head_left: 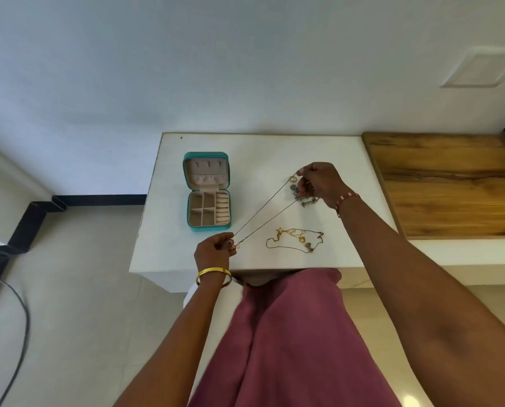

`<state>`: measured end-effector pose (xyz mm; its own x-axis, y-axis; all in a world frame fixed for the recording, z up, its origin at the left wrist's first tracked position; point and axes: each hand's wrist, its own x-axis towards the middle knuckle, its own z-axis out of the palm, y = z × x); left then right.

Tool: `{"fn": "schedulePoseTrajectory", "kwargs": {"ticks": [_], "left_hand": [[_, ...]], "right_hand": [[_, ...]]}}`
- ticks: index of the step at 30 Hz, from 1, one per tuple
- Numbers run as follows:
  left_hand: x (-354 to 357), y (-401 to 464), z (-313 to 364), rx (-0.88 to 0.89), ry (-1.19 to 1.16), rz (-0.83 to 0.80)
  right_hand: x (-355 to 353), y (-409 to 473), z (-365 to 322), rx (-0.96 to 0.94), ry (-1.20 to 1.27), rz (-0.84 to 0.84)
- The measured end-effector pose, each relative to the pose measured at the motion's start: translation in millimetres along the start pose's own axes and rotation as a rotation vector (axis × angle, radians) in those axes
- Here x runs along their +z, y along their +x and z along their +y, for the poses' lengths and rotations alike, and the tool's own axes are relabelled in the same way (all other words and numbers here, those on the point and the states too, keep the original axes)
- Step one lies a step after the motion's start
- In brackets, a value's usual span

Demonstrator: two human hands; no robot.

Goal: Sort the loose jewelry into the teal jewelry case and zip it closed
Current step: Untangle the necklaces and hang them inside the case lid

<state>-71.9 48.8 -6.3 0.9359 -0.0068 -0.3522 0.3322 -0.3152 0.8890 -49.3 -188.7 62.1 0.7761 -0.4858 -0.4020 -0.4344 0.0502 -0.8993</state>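
Left hand [213,247]: we pinch one end of a thin chain necklace [263,211], fingers curled at the clasp.
Right hand [321,181]: we pinch the other end, chain stretched taut in two strands.
Teal jewelry case [207,190]: open on the white table [348,248], compartments showing (left of the chain).
Loose jewelry: gold chains [295,240] lie near us; a silvery cluster [302,196] sits under our right hand.

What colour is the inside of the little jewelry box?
Beige inside the teal jewelry case, seen in the head view.

White table [327,148] w/ open teal case [207,190], gold chain [292,240], silver pile [302,198].
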Motion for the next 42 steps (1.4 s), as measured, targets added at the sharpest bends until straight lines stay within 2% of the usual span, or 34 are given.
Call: {"fn": "schedulePoseTrajectory", "kwargs": {"ticks": [5, 10, 15, 19, 25, 32, 37, 42], "left_hand": [[23.1, 14.4, -4.9, 0.001, 0.069, 0.009], [40.1, 22.9, -9.8, 0.083, 0.160, 0.044], [52.5, 27.6, -14.4, 0.082, 0.158, 0.039], [55.7, 32.6, -15.2, 0.078, 0.177, 0.043], [55.7, 31.0, -16.1, 0.135, 0.283, 0.037], [52.6, 30.0, -14.8, 0.100, 0.334, 0.021], [51.2, 29.6, -12.9, 0.077, 0.308, 0.022], [47.3, 26.8, -10.9, 0.102, 0.277, 0.021]], "right_hand": [[11.2, 47.8, 7.1, 0.006, -0.130, 0.002], [23.6, 91.0, 18.6, 0.001, -0.207, 0.006], [35.0, 122.2, 26.5, -0.027, -0.311, 0.023], [41.2, 136.9, 28.3, -0.102, -0.435, 0.030], [48.7, 143.6, 29.8, -0.306, -0.828, 0.015], [49.7, 138.3, 28.7, -0.387, -1.026, 0.082], [50.0, 136.6, 30.7, -0.429, -1.023, 0.116], [44.9, 117.9, 36.5, -0.491, -0.781, 0.222]]}}
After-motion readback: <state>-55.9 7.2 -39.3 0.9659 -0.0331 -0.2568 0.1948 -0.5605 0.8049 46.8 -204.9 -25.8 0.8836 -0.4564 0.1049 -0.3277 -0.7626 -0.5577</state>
